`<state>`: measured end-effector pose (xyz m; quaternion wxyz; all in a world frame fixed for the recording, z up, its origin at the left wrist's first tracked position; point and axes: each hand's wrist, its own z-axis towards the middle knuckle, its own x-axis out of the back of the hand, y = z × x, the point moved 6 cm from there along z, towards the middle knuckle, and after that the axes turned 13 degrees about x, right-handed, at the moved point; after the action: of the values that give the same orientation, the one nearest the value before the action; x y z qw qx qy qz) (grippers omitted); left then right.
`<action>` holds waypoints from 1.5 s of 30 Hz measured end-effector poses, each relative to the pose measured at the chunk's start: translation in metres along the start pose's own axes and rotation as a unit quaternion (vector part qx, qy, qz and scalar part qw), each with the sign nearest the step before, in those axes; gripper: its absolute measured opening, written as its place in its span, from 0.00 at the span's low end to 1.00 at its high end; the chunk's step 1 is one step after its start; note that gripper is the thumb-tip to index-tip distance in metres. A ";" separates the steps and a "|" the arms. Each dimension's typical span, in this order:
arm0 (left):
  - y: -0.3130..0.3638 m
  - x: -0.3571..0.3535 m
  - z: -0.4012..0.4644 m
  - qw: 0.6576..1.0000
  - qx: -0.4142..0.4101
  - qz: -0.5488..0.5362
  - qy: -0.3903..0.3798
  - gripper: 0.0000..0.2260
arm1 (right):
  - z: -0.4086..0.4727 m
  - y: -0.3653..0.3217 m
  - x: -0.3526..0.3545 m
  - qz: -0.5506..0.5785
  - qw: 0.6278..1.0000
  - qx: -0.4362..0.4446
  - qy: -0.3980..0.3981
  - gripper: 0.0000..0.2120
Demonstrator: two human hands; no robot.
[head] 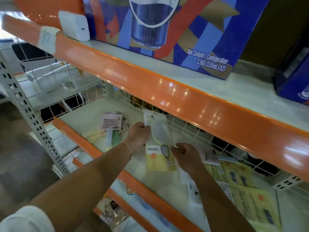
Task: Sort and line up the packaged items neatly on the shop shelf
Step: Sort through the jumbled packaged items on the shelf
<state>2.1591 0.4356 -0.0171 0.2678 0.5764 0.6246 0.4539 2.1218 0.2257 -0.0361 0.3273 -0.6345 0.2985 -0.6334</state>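
Over the middle shelf [93,118], our left hand [139,137] pinches the upper left edge of 1 packaged mirror [158,144], holding it upright above the shelf floor. Our right hand [185,154] sits just beside the pack's lower right corner, fingers loosely curled, holding nothing. We note pastel packs [107,133] lying left and yellow packs [234,174] lying right.
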 end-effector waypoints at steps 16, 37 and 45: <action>0.004 0.084 0.030 0.980 -0.042 0.192 0.014 0.12 | 0.021 -0.061 -0.076 0.293 0.954 -0.052 0.026 0.13; 0.007 0.197 0.071 0.969 -0.041 0.239 0.054 0.17 | 0.079 -0.141 -0.175 0.140 0.990 -0.031 0.017 0.08; 0.017 0.183 0.054 0.909 -0.097 0.388 0.118 0.15 | 0.069 -0.131 -0.161 0.018 0.999 0.000 0.035 0.05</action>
<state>2.1788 0.6246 0.0087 0.0498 0.6868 0.3313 0.6450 2.1828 0.4358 -0.0285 0.3282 -0.6067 0.3210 -0.6490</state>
